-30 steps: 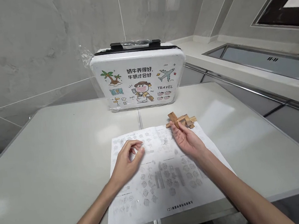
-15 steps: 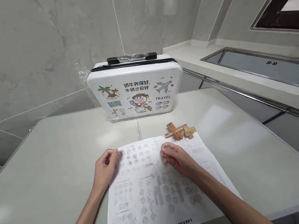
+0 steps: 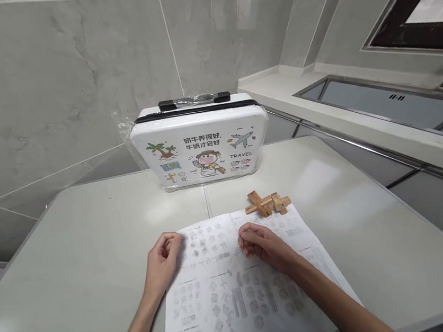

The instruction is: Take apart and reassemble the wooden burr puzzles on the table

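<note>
A large white printed sheet (image 3: 238,313) covered with small puzzle diagrams lies flat on the table, its print upside down to me. My left hand (image 3: 163,258) rests at the sheet's upper left edge, closed, thumb against the curled fingers; nothing shows in it. Over the upper middle of the sheet, my right hand (image 3: 264,243) is loosely curled into a fist, also with nothing visible inside. Just beyond it, at the sheet's far right corner, sit interlocking wooden puzzle pieces (image 3: 268,203), touching neither hand.
A white cartoon-printed case (image 3: 203,146) in clear plastic wrap stands upright at the back of the pale table (image 3: 86,245), near the tiled wall (image 3: 54,73). Along the right runs a counter (image 3: 268,83) with a covered sink (image 3: 382,100). A dark-framed window is upper right.
The view has tilted slightly upward, so everything sits a little lower in the picture. Both hands keep their closed pose on the sheet; the wooden pieces have not moved.
</note>
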Demonstrator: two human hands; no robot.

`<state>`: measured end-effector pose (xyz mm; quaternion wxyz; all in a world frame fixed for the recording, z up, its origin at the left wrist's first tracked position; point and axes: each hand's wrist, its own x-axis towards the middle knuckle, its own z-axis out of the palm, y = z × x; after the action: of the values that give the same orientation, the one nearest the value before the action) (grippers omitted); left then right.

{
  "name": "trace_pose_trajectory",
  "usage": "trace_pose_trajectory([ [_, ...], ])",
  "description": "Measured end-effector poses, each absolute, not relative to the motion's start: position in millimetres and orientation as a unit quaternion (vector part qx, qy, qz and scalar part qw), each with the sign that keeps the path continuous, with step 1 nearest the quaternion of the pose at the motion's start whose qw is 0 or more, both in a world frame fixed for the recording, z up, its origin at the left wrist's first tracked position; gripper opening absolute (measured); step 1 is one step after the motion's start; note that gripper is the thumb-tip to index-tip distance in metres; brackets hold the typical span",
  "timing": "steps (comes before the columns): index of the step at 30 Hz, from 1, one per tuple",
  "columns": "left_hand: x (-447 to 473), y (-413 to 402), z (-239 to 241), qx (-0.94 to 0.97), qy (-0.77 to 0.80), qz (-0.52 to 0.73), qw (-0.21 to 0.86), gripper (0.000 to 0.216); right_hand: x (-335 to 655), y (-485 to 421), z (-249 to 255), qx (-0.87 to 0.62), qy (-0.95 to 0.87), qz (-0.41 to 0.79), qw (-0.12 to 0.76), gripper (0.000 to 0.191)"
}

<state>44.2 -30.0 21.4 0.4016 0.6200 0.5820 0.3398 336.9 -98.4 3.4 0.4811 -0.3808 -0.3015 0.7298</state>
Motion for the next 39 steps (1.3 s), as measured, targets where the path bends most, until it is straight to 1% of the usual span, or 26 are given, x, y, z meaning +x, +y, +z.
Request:
trace_pose_trajectory([
  [18, 40.1, -32.1, 13.0, 0.624, 0.565, 0.351, 0.411, 0.037, 338.1, -99.7, -5.8, -0.377, -0.288, 0.746, 0.467, 0.03],
  [30, 40.6, -32.6, 13.9, 0.627, 0.572, 0.343, 0.402, 0.035, 339.8, -100.2, -4.9, -0.378, -0.316, 0.745, 0.451, 0.03],
  [39, 39.0, -33.2, 11.0, 0.632, 0.567, 0.348, 0.398, 0.035, 340.4, -101.1, -10.3, -0.365, -0.323, 0.741, 0.461, 0.032],
])
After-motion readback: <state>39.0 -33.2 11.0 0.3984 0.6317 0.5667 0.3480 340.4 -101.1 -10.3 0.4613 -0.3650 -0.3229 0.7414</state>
